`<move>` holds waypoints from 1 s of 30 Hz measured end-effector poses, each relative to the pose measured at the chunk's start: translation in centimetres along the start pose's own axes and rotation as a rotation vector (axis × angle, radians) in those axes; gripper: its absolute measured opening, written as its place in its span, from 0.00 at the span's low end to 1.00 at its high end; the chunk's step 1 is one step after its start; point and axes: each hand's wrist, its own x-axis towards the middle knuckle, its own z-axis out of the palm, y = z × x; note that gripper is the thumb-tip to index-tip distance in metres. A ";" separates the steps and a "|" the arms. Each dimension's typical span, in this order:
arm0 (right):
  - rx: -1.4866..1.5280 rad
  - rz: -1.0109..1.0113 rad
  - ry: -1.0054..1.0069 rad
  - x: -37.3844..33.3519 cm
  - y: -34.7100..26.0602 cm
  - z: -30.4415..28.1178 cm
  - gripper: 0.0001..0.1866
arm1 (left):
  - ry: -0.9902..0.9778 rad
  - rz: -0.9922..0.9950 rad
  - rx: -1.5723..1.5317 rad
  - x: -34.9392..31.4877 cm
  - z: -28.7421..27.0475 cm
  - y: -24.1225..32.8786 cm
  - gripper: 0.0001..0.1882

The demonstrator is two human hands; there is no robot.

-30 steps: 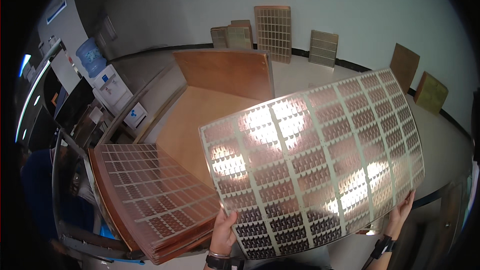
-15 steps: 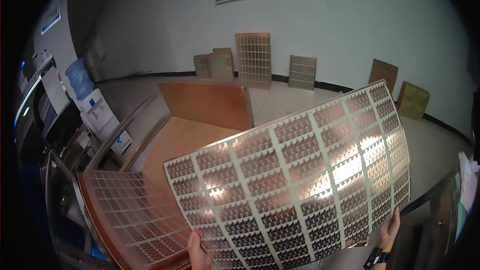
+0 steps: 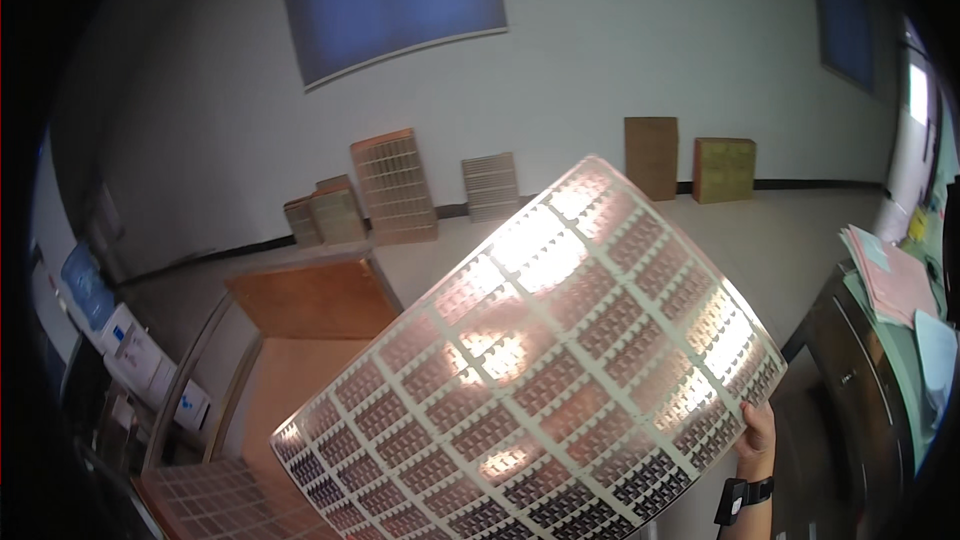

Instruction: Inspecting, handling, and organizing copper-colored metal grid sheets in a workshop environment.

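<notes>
A large copper-coloured circuit board panel point(image 3: 560, 360) with a pale grid of repeated patterns fills the middle, tilted with one corner up and catching bright glare. My right hand point(image 3: 757, 432) grips its right edge, fingers mostly behind it; a dark band with a small box circles that wrist. My left hand is out of sight, the panel's lower left part running off the lower edge. Left of the panel, a similar gridded panel point(image 3: 225, 500) lies at the near end of a wooden-coloured trolley point(image 3: 285, 380), which has a brown upright block of boards point(image 3: 315, 298) at its far end.
Along the far wall lean a tall gridded stack point(image 3: 396, 185), a smaller panel point(image 3: 490, 187), a brown board point(image 3: 651, 158) and a yellowish stack point(image 3: 724, 170). At left stands a water dispenser point(image 3: 140, 355). At right, papers point(image 3: 890, 275) lie on a dark cabinet point(image 3: 865, 380).
My view has swung to the right. The panel has tilted more steeply, its left end lower. My left hand, earlier at the panel's lower left edge, has gone out of view.
</notes>
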 end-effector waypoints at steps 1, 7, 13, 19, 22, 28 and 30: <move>-0.014 -0.004 0.000 -0.1 -0.3 0.6 0.32 | 0.006 -0.115 -0.151 0.1 0.7 0.6 0.26; -0.103 -0.060 0.052 -1.4 -1.8 1.9 0.31 | -0.069 -0.180 -0.090 1.2 -0.6 -1.3 0.28; -0.197 0.001 -0.052 -1.7 -2.9 3.3 0.29 | -0.076 -0.238 0.008 0.0 1.1 -0.4 0.28; -0.301 0.009 -0.082 -2.0 -3.7 4.2 0.29 | -0.154 -0.262 -0.018 -0.2 0.0 -1.4 0.30; -0.389 0.028 -0.089 -2.0 -3.8 3.8 0.29 | -0.189 -0.307 -0.019 0.0 -0.1 -1.9 0.31; -0.415 0.061 -0.106 -2.1 -4.3 4.4 0.27 | -0.201 -0.329 0.036 0.8 -0.9 -2.7 0.32; -0.424 0.060 -0.115 -2.2 -4.3 4.4 0.27 | -0.183 -0.358 0.020 0.9 -1.1 -2.8 0.31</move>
